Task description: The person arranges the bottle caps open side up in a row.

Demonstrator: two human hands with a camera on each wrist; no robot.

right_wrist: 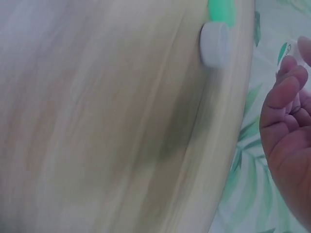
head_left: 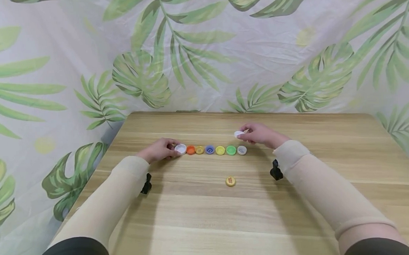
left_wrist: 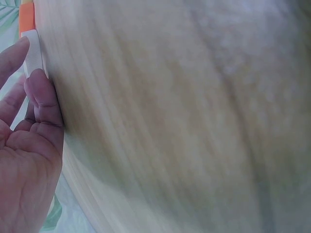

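Note:
A row of bottle caps lies hollow side up across the table. At its left end my left hand pinches a large white cap, which touches the orange cap. Rightward follow an amber cap, a blue cap, a yellow cap, a green cap and a smaller greyish-white cap. Above and behind that right end, my right hand holds another white cap off the table. Green print shows on this held cap in the right wrist view.
A gold cap with red print lies top side up, nearer to me than the row. The wooden table ends at a leaf-patterned cloth behind it. Black wrist mounts hang below both forearms.

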